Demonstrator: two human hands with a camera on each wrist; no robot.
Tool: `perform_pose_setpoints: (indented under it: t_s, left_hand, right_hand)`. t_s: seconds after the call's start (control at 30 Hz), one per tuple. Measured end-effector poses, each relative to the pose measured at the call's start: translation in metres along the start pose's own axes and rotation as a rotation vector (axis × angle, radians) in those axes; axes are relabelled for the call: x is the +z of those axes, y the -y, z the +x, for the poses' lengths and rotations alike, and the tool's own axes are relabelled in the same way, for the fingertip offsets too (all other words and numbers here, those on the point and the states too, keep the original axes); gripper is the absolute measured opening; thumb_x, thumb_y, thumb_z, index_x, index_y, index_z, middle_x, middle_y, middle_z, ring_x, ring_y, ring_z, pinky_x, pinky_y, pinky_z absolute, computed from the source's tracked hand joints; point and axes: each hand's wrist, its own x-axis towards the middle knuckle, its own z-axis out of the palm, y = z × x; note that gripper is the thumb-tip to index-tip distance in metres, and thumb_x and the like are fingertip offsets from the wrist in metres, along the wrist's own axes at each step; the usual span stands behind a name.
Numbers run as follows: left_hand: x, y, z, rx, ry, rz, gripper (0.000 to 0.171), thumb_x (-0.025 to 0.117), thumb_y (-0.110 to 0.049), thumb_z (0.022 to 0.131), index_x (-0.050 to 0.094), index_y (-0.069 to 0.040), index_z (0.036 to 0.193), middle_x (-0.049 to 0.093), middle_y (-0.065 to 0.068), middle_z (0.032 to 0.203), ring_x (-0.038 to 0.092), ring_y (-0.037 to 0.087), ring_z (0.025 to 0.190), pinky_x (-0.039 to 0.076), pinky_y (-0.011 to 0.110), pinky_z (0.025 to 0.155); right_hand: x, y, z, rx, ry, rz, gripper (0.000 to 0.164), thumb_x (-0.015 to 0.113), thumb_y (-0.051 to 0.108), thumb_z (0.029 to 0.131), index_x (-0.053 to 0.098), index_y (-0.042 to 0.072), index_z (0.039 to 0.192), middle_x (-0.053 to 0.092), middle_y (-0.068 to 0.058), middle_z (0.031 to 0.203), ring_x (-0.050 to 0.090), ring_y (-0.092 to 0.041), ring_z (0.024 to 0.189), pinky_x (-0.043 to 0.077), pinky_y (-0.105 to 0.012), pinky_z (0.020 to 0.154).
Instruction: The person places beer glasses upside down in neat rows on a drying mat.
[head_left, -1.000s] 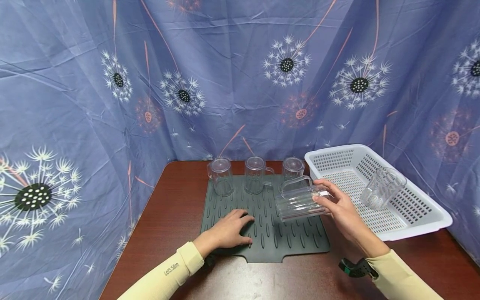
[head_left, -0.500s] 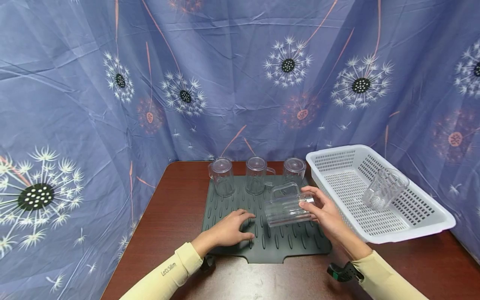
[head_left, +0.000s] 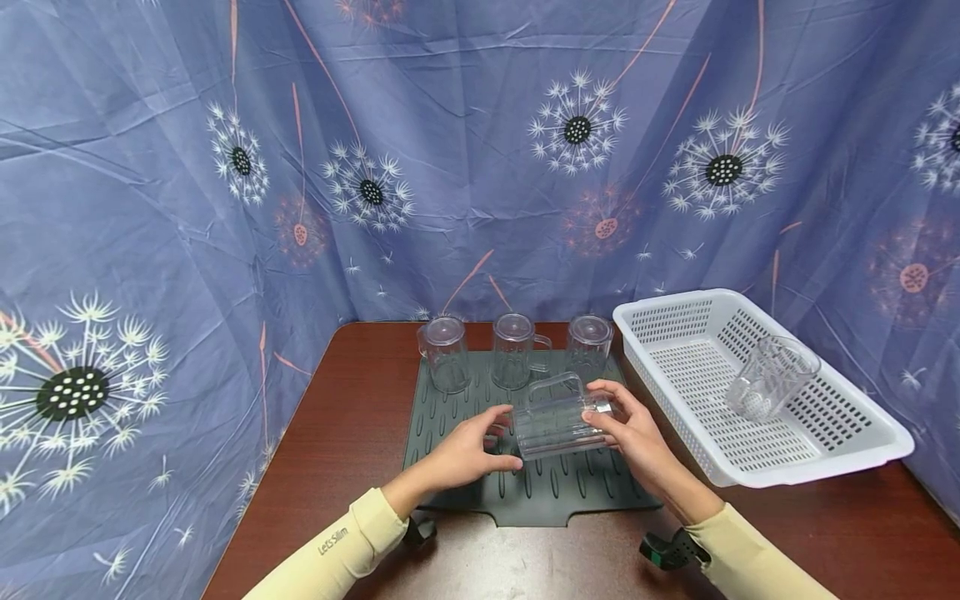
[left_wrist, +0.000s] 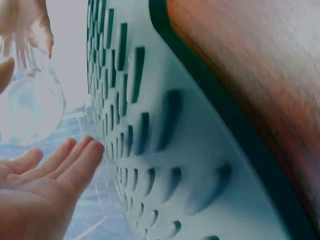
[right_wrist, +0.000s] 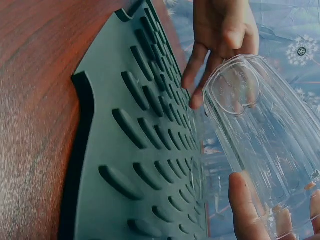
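Observation:
A clear ribbed mug [head_left: 558, 427] lies sideways over the dark drying mat [head_left: 536, 500], its handle upward. My right hand [head_left: 633, 429] grips it near the rim end, fingers and thumb wrapped around the wall. At the mug's other end, my left hand [head_left: 468, 450] is spread, thumb and fingers apart around the base. In the right wrist view the round base of the mug [right_wrist: 270, 145] faces that left hand [right_wrist: 225, 30]. Behind, three similar mugs stand upside down in a row: left [head_left: 447, 358], middle [head_left: 513, 354] and right [head_left: 588, 343].
At the right a white perforated basket [head_left: 720, 458] holds another clear mug [head_left: 772, 379], tilted against its side. Everything stands on a brown wooden table [head_left: 315, 425]. A blue dandelion-print curtain [head_left: 465, 167] hangs directly behind the table.
My right hand has carried the mug leftward and slightly down across the mat. My left hand has come up to the mug's base, fingers spreading.

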Motion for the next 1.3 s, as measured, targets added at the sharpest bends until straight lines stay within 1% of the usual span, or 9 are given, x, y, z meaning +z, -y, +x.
perform_pose_setpoints:
  t_s: [0.2, 0.33, 0.47, 0.6, 0.77, 0.93, 1.03, 1.23, 1.3]
  left_hand:
    - [0.004, -0.006, 0.000, -0.039, 0.005, -0.128, 0.091, 0.080, -0.037, 0.087, 0.028, -0.021, 0.159, 0.047, 0.012, 0.150, 0.060, 0.030, 0.125, 0.052, 0.041, 0.100]
    - [0.007, -0.007, -0.001, -0.058, -0.025, -0.157, 0.085, 0.078, -0.040, 0.088, 0.031, -0.028, 0.158, 0.046, 0.012, 0.149, 0.062, 0.028, 0.123, 0.054, 0.040, 0.096]
    - [0.008, -0.007, -0.002, -0.040, -0.064, -0.180, 0.076, 0.076, -0.037, 0.090, 0.036, -0.030, 0.154, 0.051, 0.012, 0.144, 0.064, 0.026, 0.119, 0.055, 0.040, 0.093]
    - [0.009, -0.008, -0.003, -0.026, -0.092, -0.204, 0.073, 0.077, -0.037, 0.090, 0.039, -0.030, 0.152, 0.054, 0.011, 0.141, 0.067, 0.026, 0.114, 0.057, 0.038, 0.089]
    - [0.011, -0.009, -0.005, -0.003, -0.117, -0.235, 0.071, 0.077, -0.032, 0.091, 0.041, -0.027, 0.152, 0.052, 0.011, 0.142, 0.065, 0.026, 0.118, 0.057, 0.034, 0.088]
    - [0.008, -0.013, -0.007, 0.027, -0.151, -0.216, 0.070, 0.076, -0.026, 0.092, 0.040, -0.023, 0.153, 0.050, 0.014, 0.142, 0.061, 0.029, 0.123, 0.055, 0.036, 0.091]
    - [0.005, -0.015, -0.009, 0.038, -0.160, -0.191, 0.069, 0.074, -0.024, 0.093, 0.040, -0.021, 0.153, 0.048, 0.016, 0.144, 0.059, 0.032, 0.125, 0.055, 0.040, 0.091]
    - [0.000, -0.016, -0.011, 0.045, -0.161, -0.159, 0.067, 0.073, -0.022, 0.094, 0.040, -0.025, 0.153, 0.046, 0.013, 0.146, 0.056, 0.036, 0.127, 0.054, 0.045, 0.091]
    - [-0.002, -0.016, -0.012, 0.051, -0.160, -0.145, 0.067, 0.073, -0.025, 0.094, 0.041, -0.027, 0.152, 0.047, 0.011, 0.145, 0.056, 0.036, 0.126, 0.054, 0.045, 0.091]
  right_hand:
    - [0.007, -0.001, 0.000, 0.008, 0.012, 0.031, 0.049, 0.068, 0.026, 0.097, 0.046, 0.015, 0.139, 0.043, -0.009, 0.137, 0.051, -0.021, 0.090, 0.047, -0.037, 0.069]
    - [0.011, -0.002, 0.000, 0.011, 0.017, 0.047, 0.049, 0.068, 0.026, 0.097, 0.046, 0.015, 0.139, 0.043, -0.009, 0.137, 0.050, -0.020, 0.088, 0.046, -0.035, 0.067]
    - [0.012, -0.002, 0.001, 0.013, 0.020, 0.060, 0.049, 0.068, 0.025, 0.097, 0.044, 0.015, 0.139, 0.042, -0.009, 0.137, 0.049, -0.020, 0.088, 0.045, -0.035, 0.067]
    - [0.013, -0.002, 0.000, 0.018, 0.031, 0.083, 0.049, 0.066, 0.025, 0.098, 0.043, 0.014, 0.140, 0.041, -0.008, 0.138, 0.050, -0.021, 0.094, 0.048, -0.038, 0.072]
    - [0.012, -0.003, 0.000, 0.021, 0.062, 0.091, 0.051, 0.065, 0.026, 0.099, 0.040, 0.013, 0.142, 0.036, -0.011, 0.142, 0.053, -0.024, 0.102, 0.051, -0.042, 0.078]
    - [0.010, -0.004, -0.001, 0.008, 0.102, 0.073, 0.053, 0.066, 0.028, 0.099, 0.039, 0.013, 0.142, 0.036, -0.014, 0.146, 0.053, -0.026, 0.117, 0.049, -0.042, 0.089]
    - [0.011, -0.005, 0.000, 0.009, 0.124, 0.059, 0.053, 0.065, 0.028, 0.099, 0.039, 0.013, 0.142, 0.036, -0.015, 0.148, 0.053, -0.028, 0.120, 0.047, -0.044, 0.095]
    - [0.010, -0.005, 0.001, 0.027, 0.161, 0.033, 0.055, 0.064, 0.028, 0.100, 0.037, 0.014, 0.144, 0.034, -0.015, 0.149, 0.053, -0.038, 0.123, 0.048, -0.043, 0.095]
    - [0.010, -0.005, 0.001, 0.034, 0.177, 0.028, 0.056, 0.064, 0.029, 0.100, 0.036, 0.014, 0.146, 0.032, -0.015, 0.151, 0.051, -0.039, 0.126, 0.048, -0.044, 0.096]
